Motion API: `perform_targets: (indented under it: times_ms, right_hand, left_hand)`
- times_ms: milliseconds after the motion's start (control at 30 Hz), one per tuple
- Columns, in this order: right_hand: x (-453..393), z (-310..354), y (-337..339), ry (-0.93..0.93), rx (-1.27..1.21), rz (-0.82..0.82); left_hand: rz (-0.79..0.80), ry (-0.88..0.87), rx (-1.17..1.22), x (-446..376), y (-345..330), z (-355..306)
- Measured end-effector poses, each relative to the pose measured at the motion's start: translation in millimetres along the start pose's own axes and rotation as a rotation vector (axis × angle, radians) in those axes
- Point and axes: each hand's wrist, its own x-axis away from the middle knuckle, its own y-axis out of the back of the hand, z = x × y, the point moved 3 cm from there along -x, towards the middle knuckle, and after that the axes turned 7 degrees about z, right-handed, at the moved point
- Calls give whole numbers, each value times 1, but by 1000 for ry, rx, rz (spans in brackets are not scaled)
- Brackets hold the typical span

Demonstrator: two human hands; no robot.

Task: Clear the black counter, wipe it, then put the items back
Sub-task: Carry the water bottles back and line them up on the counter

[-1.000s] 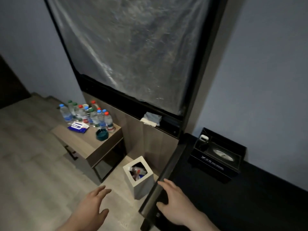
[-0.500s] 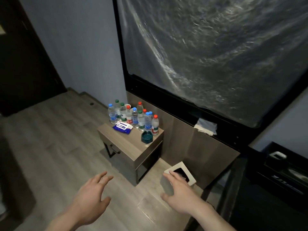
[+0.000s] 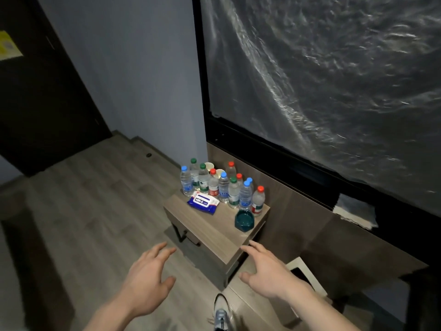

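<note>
On the side table stand capped water bottles beside a teal bowl; both hands' fingers spread, holding nothing.

The room is dim. Grey wood-plank flooring runs to a dark door on the left, which bears a yellow notice. A pale blue-grey wall meets a large black-framed panel covered in crinkled plastic sheeting, with wood-grain panelling beneath it. A small wooden bench stands against the panelling.
</note>
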Motion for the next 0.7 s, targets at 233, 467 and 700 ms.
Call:
perform_targets:
  times_ms: [233,467,700]
  right_hand:
    - [-106,30,54,-10,-83,-12]
    - [-175,59,99,-33,-61,-25]
    - [-246,96,121,-68,-103,-116]
  left_hand:
    - [30,22,12,-108,65,30]
    - [59,9,56,-193,105,53]
    - [145,-40,75,-295,134,109]
